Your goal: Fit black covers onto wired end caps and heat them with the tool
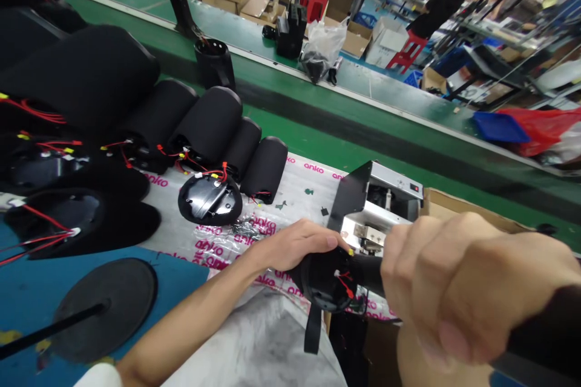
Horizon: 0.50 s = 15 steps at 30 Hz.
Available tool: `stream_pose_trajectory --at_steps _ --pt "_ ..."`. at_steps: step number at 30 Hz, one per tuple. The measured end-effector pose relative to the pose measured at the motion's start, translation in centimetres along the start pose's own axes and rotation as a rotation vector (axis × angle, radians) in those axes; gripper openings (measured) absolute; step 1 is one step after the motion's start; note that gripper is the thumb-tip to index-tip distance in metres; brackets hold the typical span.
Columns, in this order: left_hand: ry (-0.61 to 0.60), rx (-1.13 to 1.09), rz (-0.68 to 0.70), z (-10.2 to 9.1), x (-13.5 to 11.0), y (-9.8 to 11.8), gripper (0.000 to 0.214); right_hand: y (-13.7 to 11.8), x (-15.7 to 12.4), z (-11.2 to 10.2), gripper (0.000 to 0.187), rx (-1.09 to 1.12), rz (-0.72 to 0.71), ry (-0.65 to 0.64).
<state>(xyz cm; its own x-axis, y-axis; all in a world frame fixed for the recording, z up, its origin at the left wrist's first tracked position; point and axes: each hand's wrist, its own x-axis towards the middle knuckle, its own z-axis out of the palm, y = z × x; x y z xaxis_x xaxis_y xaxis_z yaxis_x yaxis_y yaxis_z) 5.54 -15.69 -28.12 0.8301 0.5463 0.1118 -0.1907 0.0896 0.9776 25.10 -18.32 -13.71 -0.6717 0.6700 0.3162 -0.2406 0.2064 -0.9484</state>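
Observation:
My left hand [302, 245] is closed over the top edge of a dark rounded housing [324, 287], which lies close to my body. Short red wires with a red connector hang at the housing's open end, and a black strap dangles below it. My right hand [449, 284], large in the foreground, forms a fist around a thick black bar [544, 338]. A black tube-like section [368, 272] shows between that fist and the housing; whether the two are joined is hidden. Just behind my hands stands a metal device [379, 205] with a red switch.
Several black padded rolls [211, 118] with red wires crowd the left, beside an oval black part [209, 198]. Printed plastic sheeting [304, 178] covers the bench. A round dark base [106, 308] with a rod sits lower left. Beyond runs a green conveyor [363, 81]; a person [442, 3] is farther back.

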Motion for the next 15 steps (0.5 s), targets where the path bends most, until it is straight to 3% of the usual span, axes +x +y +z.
stream_pose_trajectory --at_steps 4,8,11,15 --pt "-0.008 0.009 -0.005 0.0 0.0 -0.2 0.059 0.5 1.5 1.6 0.056 -0.076 0.047 0.276" --pt "-0.008 -0.009 0.010 0.1 -0.1 -0.3 0.054 0.4 2.0 2.2 0.060 -0.078 0.004 0.292" --pt "-0.010 -0.019 -0.013 0.2 -0.2 -0.2 0.055 0.2 1.0 1.3 0.051 -0.056 -0.052 0.231" --pt "-0.013 -0.011 -0.023 0.2 -0.2 -0.4 0.059 0.3 -0.1 0.0 0.042 0.008 -0.188 -0.045"
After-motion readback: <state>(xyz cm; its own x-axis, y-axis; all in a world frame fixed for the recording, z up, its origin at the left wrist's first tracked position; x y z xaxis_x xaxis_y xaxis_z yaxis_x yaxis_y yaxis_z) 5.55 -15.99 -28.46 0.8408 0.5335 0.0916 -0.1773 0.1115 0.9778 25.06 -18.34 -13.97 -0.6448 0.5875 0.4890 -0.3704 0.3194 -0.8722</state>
